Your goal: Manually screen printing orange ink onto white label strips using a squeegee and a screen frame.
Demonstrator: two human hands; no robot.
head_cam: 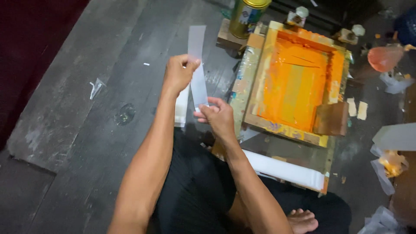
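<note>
My left hand [178, 73] grips the upper part of a long, narrow, pale grey strip [197, 43] that stands up above my fingers. My right hand [218, 116] pinches the same strip at its lower end. Both hands hold it over a dark wooden floor, just left of a wooden screen-printing frame [260, 78] whose mesh is covered in orange ink [294, 82]. A brown squeegee block [331, 118] rests on the frame's lower right corner. A stack of white strips [181, 108] lies under my left wrist.
A gold spray can [246, 16] stands on a wooden block behind the frame. A white roll of cloth [288, 170] lies by my leg. An orange plastic bag [385, 57] and crumpled scraps [390, 162] sit at the right. My bare foot [302, 220] shows below.
</note>
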